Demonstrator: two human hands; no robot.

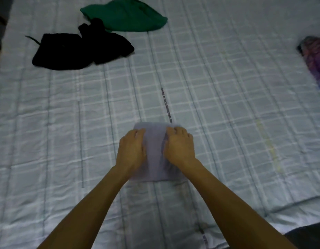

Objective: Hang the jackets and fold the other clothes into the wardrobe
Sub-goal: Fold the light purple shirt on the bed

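A small grey-lilac garment [155, 153] lies folded into a compact rectangle on the checked bed cover, near the middle front. My left hand [132, 150] rests on its left half with the fingers curled over the far edge. My right hand [180, 146] lies on its right half, fingers bent into the bunched cloth at the far edge. A crumpled black garment [78, 51] lies at the far left. Behind it sits a green garment [126, 15] in a rounded heap.
The pale checked bed cover [227, 105] fills the view. A purple patterned cloth [315, 58] lies at the right edge. A dark patch of floor or fabric [309, 236] shows at the bottom right corner, past the bed's edge.
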